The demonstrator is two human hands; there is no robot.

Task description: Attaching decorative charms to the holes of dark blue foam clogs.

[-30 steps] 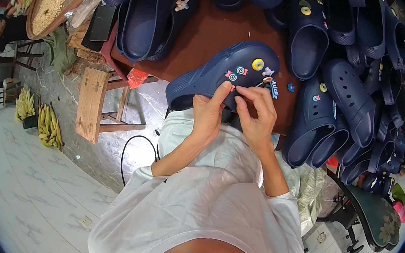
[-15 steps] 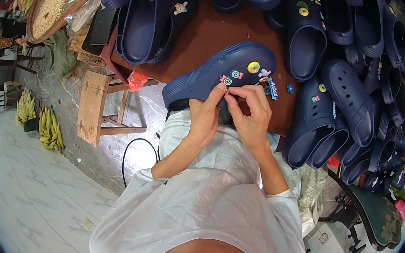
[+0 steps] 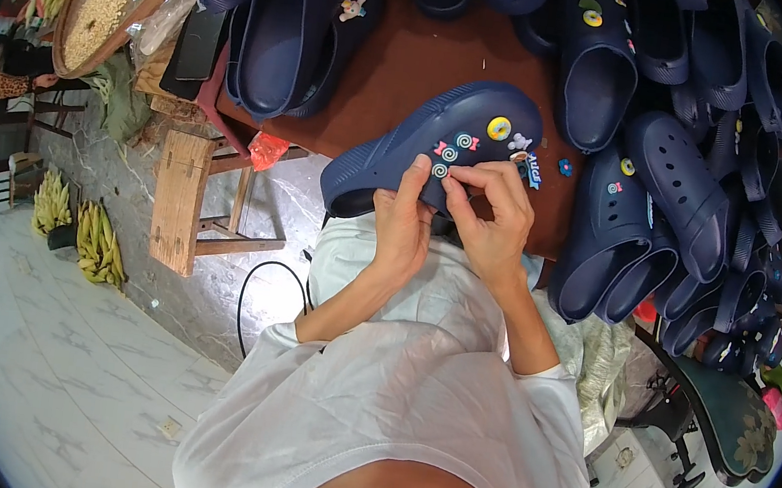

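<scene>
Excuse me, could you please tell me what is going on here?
A person is handling a navy clog with both hands, at the near edge of a brown tabletop. The left hand grips its side, and the right hand has its fingertips at the lowest of three swirl charms. A yellow ring charm sits farther along the clog. A blue flower charm lies on the tabletop, and more navy clogs are around it.

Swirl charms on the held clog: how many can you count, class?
3: top charm, middle charm just below it, lowest charm between the left hand and right hand. The hands may hide others.
</scene>
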